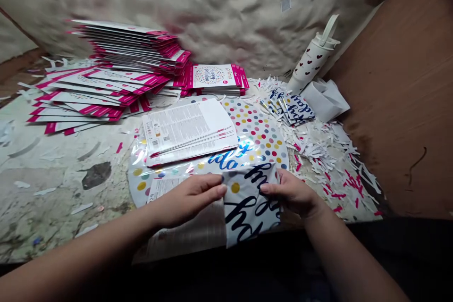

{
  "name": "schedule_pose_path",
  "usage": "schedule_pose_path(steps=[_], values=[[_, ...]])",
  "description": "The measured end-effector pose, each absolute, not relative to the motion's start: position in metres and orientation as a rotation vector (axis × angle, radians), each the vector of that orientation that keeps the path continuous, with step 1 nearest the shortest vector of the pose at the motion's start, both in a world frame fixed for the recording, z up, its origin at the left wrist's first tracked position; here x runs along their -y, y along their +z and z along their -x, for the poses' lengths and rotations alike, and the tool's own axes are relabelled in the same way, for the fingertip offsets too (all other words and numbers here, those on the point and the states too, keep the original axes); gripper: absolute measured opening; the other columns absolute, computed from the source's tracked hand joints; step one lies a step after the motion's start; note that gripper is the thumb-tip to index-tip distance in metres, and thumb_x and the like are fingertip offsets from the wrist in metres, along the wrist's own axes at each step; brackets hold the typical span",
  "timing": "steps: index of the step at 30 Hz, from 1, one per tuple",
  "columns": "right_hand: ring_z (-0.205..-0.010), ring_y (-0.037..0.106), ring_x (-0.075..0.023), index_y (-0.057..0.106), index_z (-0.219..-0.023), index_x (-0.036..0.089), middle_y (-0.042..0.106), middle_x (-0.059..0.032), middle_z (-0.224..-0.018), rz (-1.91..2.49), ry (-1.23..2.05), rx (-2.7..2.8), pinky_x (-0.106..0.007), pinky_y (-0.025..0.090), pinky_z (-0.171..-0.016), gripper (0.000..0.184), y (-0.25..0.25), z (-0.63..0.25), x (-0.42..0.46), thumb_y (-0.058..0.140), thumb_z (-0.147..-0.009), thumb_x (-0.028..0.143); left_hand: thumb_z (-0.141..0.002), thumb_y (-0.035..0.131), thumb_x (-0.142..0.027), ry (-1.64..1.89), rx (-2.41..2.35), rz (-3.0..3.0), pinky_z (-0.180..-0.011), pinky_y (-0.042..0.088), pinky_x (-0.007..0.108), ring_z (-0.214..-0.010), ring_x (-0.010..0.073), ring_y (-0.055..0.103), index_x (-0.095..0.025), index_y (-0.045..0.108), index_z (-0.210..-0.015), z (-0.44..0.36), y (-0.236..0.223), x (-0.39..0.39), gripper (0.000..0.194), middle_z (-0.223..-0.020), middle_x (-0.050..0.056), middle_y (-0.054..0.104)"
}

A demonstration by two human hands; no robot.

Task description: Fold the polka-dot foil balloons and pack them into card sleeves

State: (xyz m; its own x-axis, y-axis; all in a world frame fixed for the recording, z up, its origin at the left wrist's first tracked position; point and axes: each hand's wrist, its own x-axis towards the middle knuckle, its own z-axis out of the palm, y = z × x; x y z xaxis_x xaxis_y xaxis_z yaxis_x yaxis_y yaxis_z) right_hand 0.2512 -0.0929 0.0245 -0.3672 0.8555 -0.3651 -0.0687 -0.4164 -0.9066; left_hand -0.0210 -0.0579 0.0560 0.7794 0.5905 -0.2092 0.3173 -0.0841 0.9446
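My left hand (194,196) lies over a printed card sleeve (191,231) at the front edge of the table, its thumb and fingers closed at the sleeve's right edge. A folded foil balloon (247,207), white with dark blue lettering and a yellow dot, meets that edge; whether part of it is inside the sleeve is hidden. My right hand (297,192) pinches the balloon's right side, thumb on top. Beyond my hands a flat, round dotted foil balloon (262,127) lies on the table, with several printed card sleeves (191,130) stacked on it.
Tall piles of pink-edged card packets (130,47) stand at the back left, with a smaller stack (215,75) beside them. A white tumbler with hearts (311,61) stands back right, near folded foil pieces (293,106) and crumpled white paper (327,96). Paper shreds (329,165) litter the right.
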Motion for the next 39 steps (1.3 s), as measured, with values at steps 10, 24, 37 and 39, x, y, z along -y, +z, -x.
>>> schedule_pose_path(steps=[10, 24, 37, 39], values=[[-0.081, 0.068, -0.0258, 0.066, -0.093, 0.015, 0.072, -0.0076, -0.085, 1.499, 1.413, 0.739, -0.044, 0.052, -0.082, 0.039, 0.013, -0.274, 0.102, 0.077, -0.06, 0.034, -0.085, 0.038, -0.02, -0.028, -0.811, -2.816, -0.092, 0.039, 0.044, -0.111, 0.0302, 0.048, -0.01, 0.053, -0.116, 0.011, 0.026, 0.063, 0.036, -0.121, 0.017, 0.054], [-0.074, 0.066, -0.0217, 0.067, -0.082, 0.013, 0.071, -0.0065, -0.08, 1.625, 1.512, 1.179, -0.033, 0.052, -0.069, 0.03, 0.035, -0.253, 0.087, 0.072, -0.064, 0.036, -0.072, 0.044, -0.02, 0.257, -0.431, -2.876, -0.082, 0.032, 0.04, -0.077, 0.0204, 0.046, -0.016, 0.05, -0.081, -0.025, 0.032, 0.034, 0.012, -0.078, 0.006, 0.055], [-0.043, 0.051, -0.0073, 0.055, -0.069, 0.016, 0.058, 0.0041, -0.052, 1.506, 1.502, 0.983, -0.018, 0.039, -0.042, 0.026, 0.05, -0.23, 0.063, 0.075, -0.055, 0.024, -0.077, 0.04, -0.026, 0.379, -0.38, -2.976, -0.075, 0.029, 0.039, -0.075, 0.02, 0.043, -0.018, 0.048, -0.074, -0.022, 0.038, 0.034, 0.012, -0.076, 0.005, 0.053], [-0.04, 0.047, -0.0061, 0.055, -0.069, 0.015, 0.056, 0.0047, -0.05, 1.518, 1.495, 1.05, -0.017, 0.035, -0.039, 0.023, 0.049, -0.219, 0.057, 0.073, -0.056, 0.023, -0.078, 0.038, -0.026, 0.389, -0.365, -2.974, -0.075, 0.028, 0.039, -0.074, 0.02, 0.043, -0.018, 0.048, -0.075, -0.022, 0.04, 0.035, 0.014, -0.075, 0.005, 0.053]])
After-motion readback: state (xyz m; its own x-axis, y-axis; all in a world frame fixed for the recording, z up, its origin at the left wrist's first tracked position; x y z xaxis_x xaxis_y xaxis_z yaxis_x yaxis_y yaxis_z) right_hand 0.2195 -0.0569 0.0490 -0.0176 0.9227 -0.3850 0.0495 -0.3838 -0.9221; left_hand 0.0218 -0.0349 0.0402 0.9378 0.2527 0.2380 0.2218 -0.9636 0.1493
